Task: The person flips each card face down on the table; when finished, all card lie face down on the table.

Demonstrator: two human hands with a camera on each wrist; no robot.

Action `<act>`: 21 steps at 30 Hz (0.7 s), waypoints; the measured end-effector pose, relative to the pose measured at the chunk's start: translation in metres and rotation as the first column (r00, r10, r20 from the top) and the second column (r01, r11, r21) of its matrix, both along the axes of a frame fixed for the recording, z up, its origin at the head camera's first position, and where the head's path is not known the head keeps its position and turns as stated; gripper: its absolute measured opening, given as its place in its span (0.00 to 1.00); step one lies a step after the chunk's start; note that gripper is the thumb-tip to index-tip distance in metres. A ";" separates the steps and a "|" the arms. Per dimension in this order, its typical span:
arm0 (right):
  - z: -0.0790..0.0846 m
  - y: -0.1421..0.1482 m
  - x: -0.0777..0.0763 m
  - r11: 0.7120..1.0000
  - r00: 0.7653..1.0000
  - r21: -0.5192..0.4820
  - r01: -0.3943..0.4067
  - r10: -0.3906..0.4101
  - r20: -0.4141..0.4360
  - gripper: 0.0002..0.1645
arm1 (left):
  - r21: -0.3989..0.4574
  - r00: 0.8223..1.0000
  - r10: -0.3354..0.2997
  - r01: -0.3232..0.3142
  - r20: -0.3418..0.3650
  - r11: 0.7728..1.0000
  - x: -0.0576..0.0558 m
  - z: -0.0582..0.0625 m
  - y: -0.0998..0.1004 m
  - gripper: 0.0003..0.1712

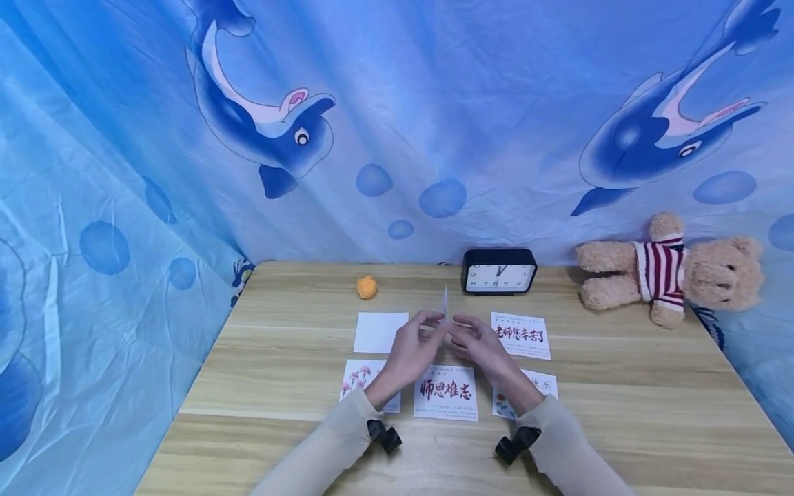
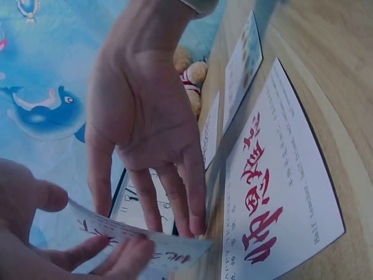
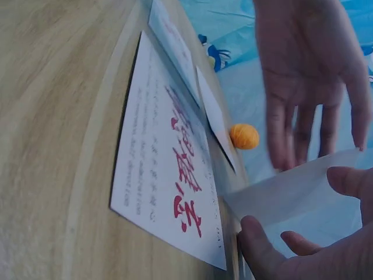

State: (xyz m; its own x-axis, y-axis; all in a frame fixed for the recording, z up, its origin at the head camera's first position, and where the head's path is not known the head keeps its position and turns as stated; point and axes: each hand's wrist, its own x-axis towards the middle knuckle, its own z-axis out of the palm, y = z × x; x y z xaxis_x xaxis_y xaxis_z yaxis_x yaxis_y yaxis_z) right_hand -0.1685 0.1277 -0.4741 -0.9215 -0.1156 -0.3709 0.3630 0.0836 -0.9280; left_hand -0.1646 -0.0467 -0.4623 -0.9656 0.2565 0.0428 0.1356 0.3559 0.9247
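Observation:
A thin white card (image 1: 444, 301) stands nearly edge-on between my hands, above the middle of the table. My left hand (image 1: 412, 348) pinches it between thumb and fingers. My right hand (image 1: 480, 344) holds it from the other side, its thumb at the upper edge in the right wrist view. Dark writing shows on the card's left-facing side (image 2: 180, 251); its right-facing side (image 3: 285, 195) looks blank. Below the hands lies a card with large red characters (image 1: 445, 393). A flower card (image 1: 360, 377) lies beneath the left forearm, and another flower card (image 1: 542, 384) under the right wrist.
A blank white card (image 1: 378, 333) lies left of the hands, and a red-lettered card (image 1: 521, 335) to the right. Farther back are an orange ball (image 1: 367, 287), a black desk clock (image 1: 499, 272) and a teddy bear (image 1: 666, 275) on its side. A dolphin-print curtain (image 1: 397, 124) hangs behind.

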 end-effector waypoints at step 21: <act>-0.006 0.020 -0.006 0.934 0.988 0.343 0.098 -0.049 -0.149 0.37 | 0.195 0.992 0.116 -0.104 -0.052 0.975 -0.005 -0.007 -0.014 0.27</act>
